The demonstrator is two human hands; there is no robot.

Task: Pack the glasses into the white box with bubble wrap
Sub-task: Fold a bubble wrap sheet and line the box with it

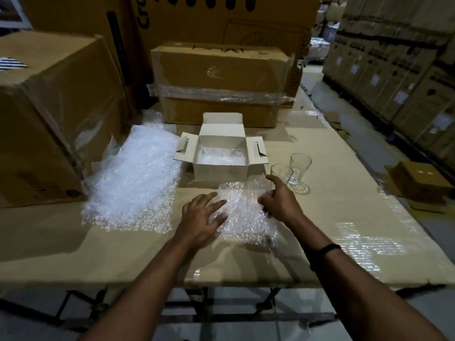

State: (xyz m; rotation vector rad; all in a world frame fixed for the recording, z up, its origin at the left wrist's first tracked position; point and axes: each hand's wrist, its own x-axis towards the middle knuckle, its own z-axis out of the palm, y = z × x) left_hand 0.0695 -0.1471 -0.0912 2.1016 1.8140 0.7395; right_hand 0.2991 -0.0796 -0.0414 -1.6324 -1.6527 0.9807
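Head view: the left hand lay flat, fingers straight, on a bubble wrap sheet just in front of the white box. The right hand rested loose-fingered, gripping nothing, at the sheet's right edge. Two glasses stood upright just right of the box, and a bubble wrap pile lay left of it.

Bubble-wrap sheet lay on tabletop under left hand and right hand. Box sat just beyond both. Nearer glass and farther glass stood just beyond right hand. Bubble-wrap stack lay left of left hand.
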